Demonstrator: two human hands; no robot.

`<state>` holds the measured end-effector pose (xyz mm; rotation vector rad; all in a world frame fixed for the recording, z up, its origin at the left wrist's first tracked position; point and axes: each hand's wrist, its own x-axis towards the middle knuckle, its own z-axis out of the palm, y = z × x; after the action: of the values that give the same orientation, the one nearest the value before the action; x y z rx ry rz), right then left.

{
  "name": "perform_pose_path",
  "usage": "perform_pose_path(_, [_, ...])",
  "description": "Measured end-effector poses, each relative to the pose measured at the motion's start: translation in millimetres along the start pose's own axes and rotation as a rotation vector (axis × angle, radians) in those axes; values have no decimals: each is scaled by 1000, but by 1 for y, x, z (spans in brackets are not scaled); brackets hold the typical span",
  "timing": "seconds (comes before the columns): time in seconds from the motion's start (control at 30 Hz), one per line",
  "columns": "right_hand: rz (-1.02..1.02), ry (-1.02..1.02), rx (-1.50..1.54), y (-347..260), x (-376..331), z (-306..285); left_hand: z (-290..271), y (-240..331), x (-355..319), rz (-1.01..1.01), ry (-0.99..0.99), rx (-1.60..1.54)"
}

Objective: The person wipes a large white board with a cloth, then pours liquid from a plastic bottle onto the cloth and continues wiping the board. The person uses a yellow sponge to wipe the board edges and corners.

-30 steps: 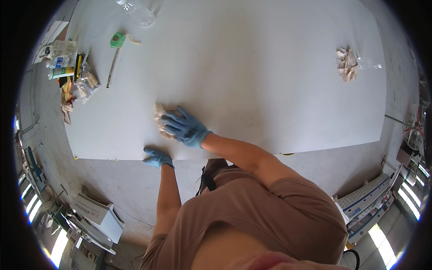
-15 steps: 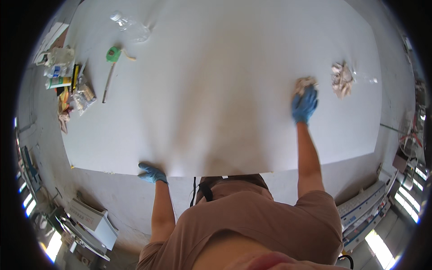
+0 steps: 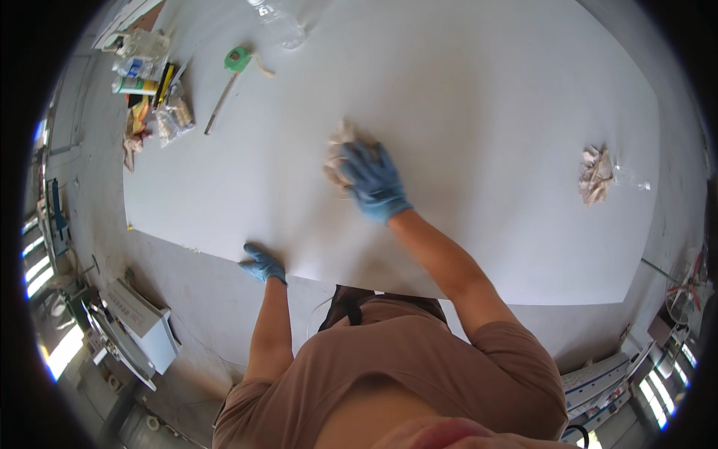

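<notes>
Head view: right hand (image 3: 374,181) holds rag (image 3: 336,165) to tabletop (image 3: 493,224), fingers draped; left hand (image 3: 264,265), thumb splayed, rests at edge

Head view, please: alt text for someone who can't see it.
The gloved right hand presses a crumpled rag to a broad pale table, while the left hand rests at its near edge. A green tape measure lies upper left; a second rag and a clear bottle lie at right.

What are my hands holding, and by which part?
Your right hand covers the right side of a crumpled beige wad; whether it's gripped can't be told. Your left hand, at the tabletop's edge, shows nothing held.
</notes>
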<state>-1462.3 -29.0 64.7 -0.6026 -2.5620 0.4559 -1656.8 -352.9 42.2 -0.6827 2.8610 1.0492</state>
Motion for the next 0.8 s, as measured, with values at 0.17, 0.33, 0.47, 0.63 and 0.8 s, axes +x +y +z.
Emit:
perform_pose_path(0.17, [539, 89, -292, 121, -37, -92, 2, -7, 0, 64, 73, -16])
perform_pose_path(0.33, [819, 198, -690, 195, 8, -96, 3, -9, -2, 59, 22, -83])
perform_pose_path(0.47, [340, 308, -342, 116, 146, 14, 7, -10, 2, 54, 53, -23])
perform_pose_path(0.63, [-11, 82, 410, -132, 148, 124, 10, -18, 4, 30, 12, -74])
perform_pose_path(0.8, [-326, 17, 172, -225, 94, 142, 12, -22, 8, 62, 23, -106])
